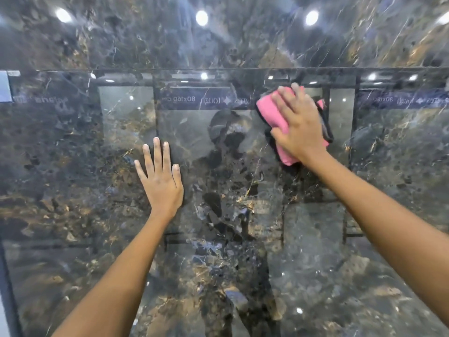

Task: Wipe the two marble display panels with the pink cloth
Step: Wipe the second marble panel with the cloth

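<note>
Dark frame strip [6, 288] along left edge. Pale wall sliver [3, 322] just left of strip, low down. Blue-grey patch [4, 86] above strip, at upper left.

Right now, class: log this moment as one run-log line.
right hand: presses pink cloth on marble panel | left hand: flat on panel | wiping underway
</note>
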Motion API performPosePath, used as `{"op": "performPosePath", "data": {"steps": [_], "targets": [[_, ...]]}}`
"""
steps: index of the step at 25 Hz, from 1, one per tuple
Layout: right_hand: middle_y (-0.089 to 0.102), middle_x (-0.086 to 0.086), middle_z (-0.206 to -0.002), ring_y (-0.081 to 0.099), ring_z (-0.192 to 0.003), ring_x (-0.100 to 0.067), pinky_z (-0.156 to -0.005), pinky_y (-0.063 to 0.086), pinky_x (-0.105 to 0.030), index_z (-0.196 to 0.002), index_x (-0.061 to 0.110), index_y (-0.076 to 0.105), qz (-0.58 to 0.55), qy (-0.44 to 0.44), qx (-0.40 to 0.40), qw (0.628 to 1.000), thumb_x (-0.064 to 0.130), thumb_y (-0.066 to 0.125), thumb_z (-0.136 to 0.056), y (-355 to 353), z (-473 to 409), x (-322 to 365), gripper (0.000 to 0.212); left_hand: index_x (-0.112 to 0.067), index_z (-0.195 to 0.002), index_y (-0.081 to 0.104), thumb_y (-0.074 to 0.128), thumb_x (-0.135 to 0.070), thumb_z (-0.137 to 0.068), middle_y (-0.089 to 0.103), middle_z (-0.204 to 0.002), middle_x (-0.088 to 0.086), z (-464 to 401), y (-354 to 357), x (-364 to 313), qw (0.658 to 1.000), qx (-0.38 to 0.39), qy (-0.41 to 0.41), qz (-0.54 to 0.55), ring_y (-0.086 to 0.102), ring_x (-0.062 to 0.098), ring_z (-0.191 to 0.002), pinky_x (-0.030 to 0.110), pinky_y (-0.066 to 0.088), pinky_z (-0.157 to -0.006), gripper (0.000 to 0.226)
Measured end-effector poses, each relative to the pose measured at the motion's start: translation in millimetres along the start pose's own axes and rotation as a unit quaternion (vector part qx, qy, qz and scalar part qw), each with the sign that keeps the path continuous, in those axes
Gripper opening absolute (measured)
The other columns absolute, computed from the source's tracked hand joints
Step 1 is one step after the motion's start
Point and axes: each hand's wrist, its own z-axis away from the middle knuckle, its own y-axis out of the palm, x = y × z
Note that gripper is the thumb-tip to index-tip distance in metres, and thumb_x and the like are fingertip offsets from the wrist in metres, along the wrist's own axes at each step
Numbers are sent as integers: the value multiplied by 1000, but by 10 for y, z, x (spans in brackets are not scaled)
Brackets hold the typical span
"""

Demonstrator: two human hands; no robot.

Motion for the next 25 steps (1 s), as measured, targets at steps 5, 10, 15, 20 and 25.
{"op": "performPosePath", "data": {"steps": [5,10,15,20,25], "targets": [[39,-11,-152,23,-145,-28,-122,3,-46,-145,6,43,-52,-356,189,914,22,62,-72,592,1786,1385,77,-14,-155,23,26,-31,-106,19,-162,8,27,-58,27,1000,13,18,-6,11,31,-150,51,5,-119,52],[52,-14,-141,41,-136,-29,-121,15,-44,-132,7,56,-95,-400,197,890,10,62,-74,426,1888,1042,59,-13,-155,23,31,-26,-106,20,-161,11,82,-68,114,999,17,37,-15,12,33,-149,49,5,-120,51],[49,-17,-144,38,-137,-35,-118,19,-47,-135,4,54,-62,-51,10,997,10,61,-73,429,1372,889,63,-10,-153,27,32,-25,-105,24,-160,13,71,-93,101,999,21,40,7,16,35,-148,52,7,-120,50],[50,-4,-145,36,-140,-20,-122,-3,-41,-131,14,60,-64,-440,289,848,11,75,-65,538,3127,1680,67,-13,-152,29,32,-26,-104,16,-162,6,1059,-183,76,995,69,1,76,8,25,-151,49,4,-121,49],[45,-6,-145,39,-136,-26,-110,39,-48,-132,14,56,-126,-278,154,940,6,54,-89,489,2519,1060,44,-24,-157,9,16,-36,-107,-7,-164,-9,2067,-118,616,987,146,62,-1,-6,19,-151,50,-1,-119,52]]}}
